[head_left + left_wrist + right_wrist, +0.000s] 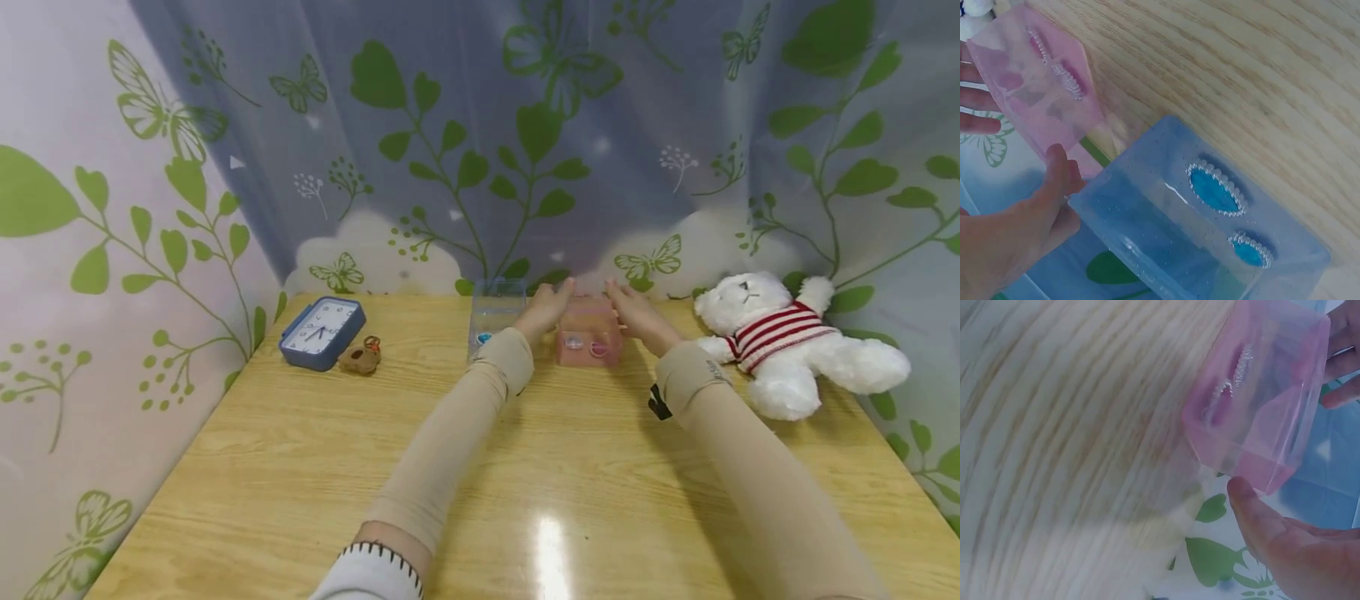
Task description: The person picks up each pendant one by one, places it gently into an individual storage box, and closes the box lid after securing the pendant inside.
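A translucent pink box with gem-like decorations on its front stands at the back of the table, between my two hands. My left hand is at its left side, in the narrow space beside a translucent blue box with blue gems. In the left wrist view the left fingertips are close to a corner of each box. At the pink box's right side is my right hand, with its thumb near the lower corner in the right wrist view. The fingers of both hands look extended and hold nothing.
A blue clock and a small brown plush toy are at the back left. To the right lies a white teddy bear in a striped sweater. A patterned curtain hangs behind the wooden table.
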The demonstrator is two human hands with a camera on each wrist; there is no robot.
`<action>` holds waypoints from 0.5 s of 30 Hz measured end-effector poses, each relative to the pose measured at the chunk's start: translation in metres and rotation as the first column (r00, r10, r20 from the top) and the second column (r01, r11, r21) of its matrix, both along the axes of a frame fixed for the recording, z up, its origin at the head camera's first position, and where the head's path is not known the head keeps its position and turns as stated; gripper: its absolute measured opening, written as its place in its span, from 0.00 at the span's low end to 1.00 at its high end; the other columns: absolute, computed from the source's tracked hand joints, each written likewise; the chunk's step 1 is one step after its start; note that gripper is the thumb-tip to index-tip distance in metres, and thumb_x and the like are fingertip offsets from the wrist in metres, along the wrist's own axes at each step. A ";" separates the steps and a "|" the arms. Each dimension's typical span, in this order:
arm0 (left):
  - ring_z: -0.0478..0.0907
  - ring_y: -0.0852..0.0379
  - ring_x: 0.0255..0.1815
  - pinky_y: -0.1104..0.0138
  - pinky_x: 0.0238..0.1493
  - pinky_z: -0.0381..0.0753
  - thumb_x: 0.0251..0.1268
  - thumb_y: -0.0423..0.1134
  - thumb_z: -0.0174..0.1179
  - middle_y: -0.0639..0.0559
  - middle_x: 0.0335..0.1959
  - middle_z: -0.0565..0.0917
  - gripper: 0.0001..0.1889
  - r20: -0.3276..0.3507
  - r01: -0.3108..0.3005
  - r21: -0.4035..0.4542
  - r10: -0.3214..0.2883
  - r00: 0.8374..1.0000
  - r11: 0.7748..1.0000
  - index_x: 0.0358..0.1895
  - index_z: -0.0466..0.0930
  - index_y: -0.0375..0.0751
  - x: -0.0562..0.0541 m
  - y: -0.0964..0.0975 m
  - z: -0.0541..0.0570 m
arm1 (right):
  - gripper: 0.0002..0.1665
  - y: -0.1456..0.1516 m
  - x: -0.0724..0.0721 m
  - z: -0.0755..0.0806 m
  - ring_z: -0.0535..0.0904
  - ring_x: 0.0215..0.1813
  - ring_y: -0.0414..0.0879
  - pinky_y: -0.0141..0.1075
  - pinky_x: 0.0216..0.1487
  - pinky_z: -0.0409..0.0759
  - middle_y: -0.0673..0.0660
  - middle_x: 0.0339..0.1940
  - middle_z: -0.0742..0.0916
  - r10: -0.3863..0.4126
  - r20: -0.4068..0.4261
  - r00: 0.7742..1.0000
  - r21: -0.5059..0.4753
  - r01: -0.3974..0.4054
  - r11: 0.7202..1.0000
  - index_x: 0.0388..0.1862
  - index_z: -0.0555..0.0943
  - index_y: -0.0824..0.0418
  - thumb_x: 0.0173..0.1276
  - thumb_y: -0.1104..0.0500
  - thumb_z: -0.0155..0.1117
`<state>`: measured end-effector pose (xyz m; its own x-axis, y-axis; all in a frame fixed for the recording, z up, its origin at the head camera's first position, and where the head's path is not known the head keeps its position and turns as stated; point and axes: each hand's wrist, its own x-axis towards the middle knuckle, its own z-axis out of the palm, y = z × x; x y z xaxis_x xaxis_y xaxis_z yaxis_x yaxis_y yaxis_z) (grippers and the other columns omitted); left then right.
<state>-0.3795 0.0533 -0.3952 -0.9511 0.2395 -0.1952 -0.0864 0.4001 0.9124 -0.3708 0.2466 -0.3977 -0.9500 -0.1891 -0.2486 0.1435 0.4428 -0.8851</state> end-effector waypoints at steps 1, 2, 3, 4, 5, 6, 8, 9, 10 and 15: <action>0.56 0.36 0.86 0.47 0.86 0.61 0.85 0.64 0.38 0.35 0.86 0.55 0.43 0.008 -0.006 0.012 0.006 1.000 1.000 0.85 0.48 0.32 0.000 0.000 0.000 | 0.49 -0.001 0.001 0.000 0.53 0.85 0.75 0.64 0.85 0.58 0.77 0.86 0.53 -0.005 -0.006 1.000 -0.003 0.005 1.000 0.87 0.36 0.67 0.86 0.34 0.24; 0.56 0.36 0.86 0.47 0.84 0.63 0.85 0.64 0.38 0.35 0.86 0.54 0.43 0.019 -0.016 0.036 0.016 1.000 0.999 0.85 0.48 0.32 0.000 0.001 0.000 | 0.49 -0.001 0.002 0.000 0.53 0.85 0.76 0.64 0.85 0.58 0.78 0.86 0.53 -0.006 -0.013 1.000 -0.010 0.006 1.000 0.87 0.36 0.67 0.86 0.33 0.24; 0.54 0.35 0.86 0.47 0.85 0.61 0.85 0.64 0.38 0.35 0.86 0.53 0.43 0.026 -0.025 0.053 0.023 0.999 0.998 0.85 0.47 0.31 0.001 0.001 0.001 | 0.50 -0.002 0.003 -0.001 0.53 0.84 0.76 0.65 0.84 0.58 0.78 0.85 0.53 -0.007 -0.022 1.000 -0.016 0.006 1.000 0.87 0.37 0.67 0.86 0.33 0.24; 0.52 0.36 0.87 0.47 0.86 0.61 0.85 0.64 0.39 0.35 0.87 0.51 0.44 0.040 -0.035 0.072 0.032 0.999 0.997 0.85 0.45 0.32 0.001 0.001 0.002 | 0.50 -0.002 0.003 -0.001 0.53 0.84 0.77 0.65 0.84 0.58 0.78 0.85 0.53 -0.006 -0.028 1.000 -0.021 0.006 1.000 0.87 0.37 0.67 0.85 0.32 0.25; 0.51 0.35 0.87 0.47 0.85 0.62 0.85 0.64 0.40 0.35 0.87 0.50 0.44 0.051 -0.042 0.096 0.037 0.998 0.995 0.85 0.44 0.32 0.001 0.001 0.003 | 0.50 -0.002 0.004 -0.001 0.53 0.84 0.77 0.65 0.84 0.59 0.79 0.85 0.53 -0.006 -0.033 0.999 -0.029 0.005 1.000 0.87 0.37 0.68 0.85 0.32 0.25; 0.51 0.35 0.87 0.46 0.85 0.61 0.85 0.64 0.40 0.35 0.87 0.49 0.45 0.058 -0.050 0.106 0.044 0.997 0.993 0.85 0.43 0.32 0.001 0.000 0.003 | 0.50 -0.002 0.004 0.000 0.53 0.84 0.77 0.65 0.84 0.59 0.79 0.85 0.53 -0.007 -0.034 0.999 -0.037 0.006 0.999 0.87 0.37 0.68 0.85 0.32 0.25; 0.49 0.35 0.88 0.47 0.86 0.60 0.85 0.63 0.41 0.35 0.88 0.48 0.44 0.062 -0.057 0.124 0.050 0.997 0.991 0.85 0.43 0.31 0.001 0.000 0.003 | 0.51 -0.002 0.004 -0.001 0.53 0.84 0.76 0.64 0.84 0.59 0.79 0.85 0.53 -0.007 -0.034 0.999 -0.052 0.006 0.999 0.87 0.38 0.68 0.85 0.32 0.26; 0.49 0.35 0.88 0.47 0.86 0.59 0.85 0.62 0.41 0.35 0.87 0.49 0.44 0.057 -0.051 0.126 0.044 0.997 0.991 0.85 0.44 0.31 0.001 -0.001 0.003 | 0.51 -0.002 0.004 -0.001 0.54 0.84 0.76 0.64 0.84 0.60 0.79 0.85 0.54 -0.009 -0.032 0.999 -0.057 0.007 0.998 0.87 0.38 0.68 0.85 0.32 0.26; 0.51 0.35 0.87 0.47 0.86 0.60 0.85 0.62 0.41 0.34 0.87 0.50 0.43 0.054 -0.047 0.133 0.040 0.998 0.990 0.85 0.45 0.31 0.001 -0.001 0.002 | 0.51 -0.002 0.005 -0.001 0.54 0.84 0.76 0.64 0.84 0.60 0.80 0.84 0.54 -0.011 -0.031 0.999 -0.063 0.009 0.998 0.87 0.39 0.69 0.85 0.32 0.26; 0.57 0.36 0.85 0.46 0.84 0.64 0.85 0.60 0.44 0.34 0.85 0.57 0.41 0.042 -0.044 0.172 0.037 0.998 0.984 0.83 0.51 0.32 0.001 0.001 -0.002 | 0.52 -0.003 0.007 -0.004 0.59 0.81 0.76 0.64 0.81 0.66 0.79 0.83 0.57 -0.045 -0.035 0.998 -0.080 0.042 0.996 0.87 0.43 0.68 0.84 0.30 0.27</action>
